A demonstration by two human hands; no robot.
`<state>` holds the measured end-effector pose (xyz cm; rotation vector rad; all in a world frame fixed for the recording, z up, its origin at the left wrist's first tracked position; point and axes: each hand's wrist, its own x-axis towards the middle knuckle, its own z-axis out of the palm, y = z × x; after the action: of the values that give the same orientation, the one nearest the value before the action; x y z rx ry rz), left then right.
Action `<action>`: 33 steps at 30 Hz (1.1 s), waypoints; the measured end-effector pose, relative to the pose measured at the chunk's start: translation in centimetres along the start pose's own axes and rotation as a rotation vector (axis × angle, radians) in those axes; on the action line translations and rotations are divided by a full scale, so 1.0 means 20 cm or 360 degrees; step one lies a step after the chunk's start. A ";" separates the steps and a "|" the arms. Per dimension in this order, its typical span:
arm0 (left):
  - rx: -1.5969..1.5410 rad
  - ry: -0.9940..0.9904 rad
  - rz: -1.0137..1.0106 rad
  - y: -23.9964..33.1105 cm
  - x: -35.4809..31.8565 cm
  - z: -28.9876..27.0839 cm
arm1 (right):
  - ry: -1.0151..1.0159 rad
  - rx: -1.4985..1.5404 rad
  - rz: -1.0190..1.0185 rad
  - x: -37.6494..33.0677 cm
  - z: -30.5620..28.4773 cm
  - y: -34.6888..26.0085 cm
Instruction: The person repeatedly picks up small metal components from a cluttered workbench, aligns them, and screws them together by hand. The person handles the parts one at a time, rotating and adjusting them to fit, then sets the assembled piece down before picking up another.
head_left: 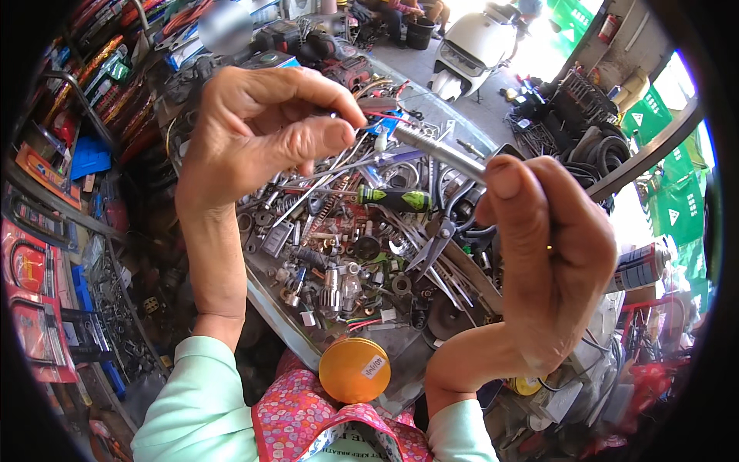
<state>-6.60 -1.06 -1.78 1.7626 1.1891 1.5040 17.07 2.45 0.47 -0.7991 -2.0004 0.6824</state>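
Note:
Above a worktop heaped with metal parts, my right hand (550, 246) pinches a silver metal rod (454, 160) between thumb and fingers. Its far end looks threaded and points up and left toward my other hand. My left hand (265, 135) is raised at the left with thumb and forefinger almost together. A small dark bit shows between those fingers, too hidden to name. The rod's tip and my left fingertips are apart. Below the hands lie a screwdriver with a black and green handle (394, 199) and a pair of scissors (437, 245).
A round orange lid (344, 376) is close to my body at the worktop's near edge. Packaged parts (38, 262) hang along the left. A white scooter (477, 48) stands at the back, near a seated person (396, 14). Black tyres (608, 154) sit at the right.

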 end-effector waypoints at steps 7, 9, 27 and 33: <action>-0.0356 0.0022 -0.0618 -0.43 -0.19 0.08 | 0.0158 -0.0078 0.0204 0.00 0.00 -0.01; -0.0206 -0.0104 -0.0641 -0.51 -0.22 0.09 | 0.0219 -0.0048 0.0124 0.00 0.01 0.02; 0.0883 -0.0712 -0.0197 -0.58 -0.30 0.12 | 0.0286 -0.0379 -0.0188 0.01 0.07 -0.01; 0.0825 -0.0709 -0.0229 -0.60 -0.29 0.15 | 0.0323 -0.0357 -0.0239 -0.02 0.05 -0.02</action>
<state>-6.98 -0.09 -15.42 2.1333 1.5029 0.6923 16.20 1.70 0.07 -0.8041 -1.9473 0.2814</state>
